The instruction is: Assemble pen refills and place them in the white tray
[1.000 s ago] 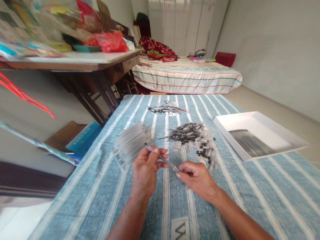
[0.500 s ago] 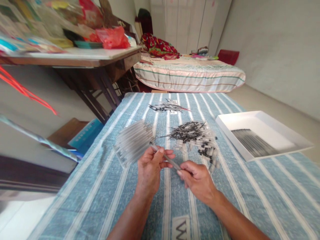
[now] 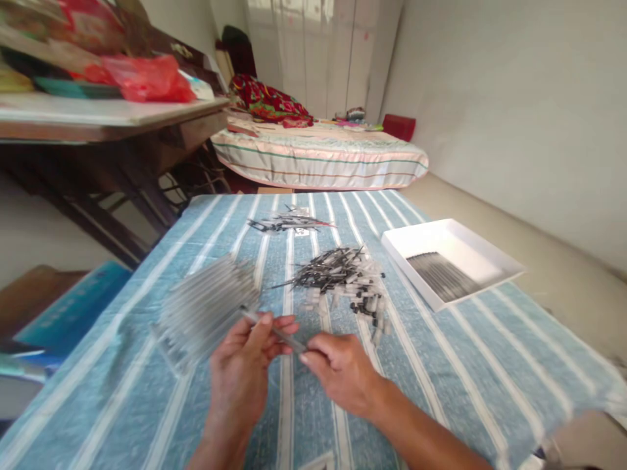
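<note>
A slim grey pen [image 3: 287, 337] is held slantwise above the striped cloth. My left hand [image 3: 242, 365] pinches it near its upper left end between thumb and fingers, the other fingers stretched out. My right hand [image 3: 343, 369] grips its lower right end, with the fingertips hiding that tip. Left of my hands lies a stack of clear pen barrels [image 3: 206, 303], side by side. Beyond my right hand is a loose heap of black-tipped thin parts [image 3: 333, 267], with small clear and black caps [image 3: 369, 305] on its near side.
A white open box [image 3: 455, 228] on the right holds a row of dark-filled pens [image 3: 441, 274]. A small pile of thin dark pieces [image 3: 289, 223] lies at the table's far end. A cluttered desk [image 3: 147, 114] stands left, a bed [image 3: 323, 153] behind.
The view has swung to the right, so everything sits farther left in the picture. Both hands keep the same hold on the pen.
</note>
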Demonstrator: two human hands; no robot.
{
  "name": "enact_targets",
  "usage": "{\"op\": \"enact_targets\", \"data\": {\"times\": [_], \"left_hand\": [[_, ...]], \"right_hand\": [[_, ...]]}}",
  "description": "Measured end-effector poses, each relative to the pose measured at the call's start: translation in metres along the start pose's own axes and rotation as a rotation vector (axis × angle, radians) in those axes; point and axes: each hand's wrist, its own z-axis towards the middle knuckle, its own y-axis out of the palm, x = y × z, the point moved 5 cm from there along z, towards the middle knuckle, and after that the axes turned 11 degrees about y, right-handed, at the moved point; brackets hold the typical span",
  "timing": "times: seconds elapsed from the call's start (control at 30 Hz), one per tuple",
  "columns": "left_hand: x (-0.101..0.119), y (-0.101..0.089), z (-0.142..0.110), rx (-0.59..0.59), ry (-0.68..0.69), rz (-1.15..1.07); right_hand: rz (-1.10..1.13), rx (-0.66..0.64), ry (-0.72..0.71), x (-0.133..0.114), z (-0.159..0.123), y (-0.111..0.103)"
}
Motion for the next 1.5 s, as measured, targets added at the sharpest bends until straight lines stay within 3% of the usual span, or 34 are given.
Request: {"op": "enact_targets", "data": {"times": [0.13, 0.27, 0.33, 0.43, 0.57, 0.63, 0.7, 0.77, 0.9, 1.07, 1.33, 1.5], "left_hand": [[-0.005, 0.002, 0.002, -0.024, -0.054, 0.015], [-0.011, 0.01, -0.003, -0.095, -0.127, 0.063], [-0.011, 0.012, -0.004, -0.116, -0.14, 0.116], [-0.007, 0.009, -0.001, -0.086, -0.153, 0.211], [-0.003, 0.003, 0.006, -0.051, -0.142, 0.318], [-0.005, 0.002, 0.007, -0.068, -0.127, 0.358], [-0.008, 0.001, 0.007, -0.101, -0.114, 0.396], [-0.011, 0.001, 0.006, -0.135, -0.106, 0.427], [-0.013, 0.002, 0.005, -0.167, -0.095, 0.471], [-0.013, 0.003, 0.006, -0.176, -0.109, 0.496], [-0.008, 0.008, 0.004, -0.181, -0.096, 0.472], [0.004, 0.005, 0.005, -0.121, 0.019, 0.454]], "right_hand": [[-0.253, 0.042, -0.088, -0.01, 0.004, -0.004], [-0.324, 0.07, -0.103, -0.011, 0.002, -0.012], [-0.36, 0.074, -0.075, -0.003, 0.003, -0.026], [-0.404, 0.139, 0.074, 0.028, 0.014, -0.073], [-0.65, 0.315, 0.526, 0.105, 0.027, -0.172], [-0.708, 0.353, 0.655, 0.141, 0.029, -0.215], [-0.743, 0.35, 0.744, 0.172, 0.027, -0.244], [-0.76, 0.324, 0.81, 0.195, 0.024, -0.261], [-0.769, 0.262, 0.878, 0.22, 0.018, -0.268], [-0.776, 0.199, 0.893, 0.229, 0.019, -0.267], [-0.841, 0.197, 0.909, 0.226, 0.017, -0.265], [-0.868, 0.209, 0.885, 0.208, 0.01, -0.26]]}}
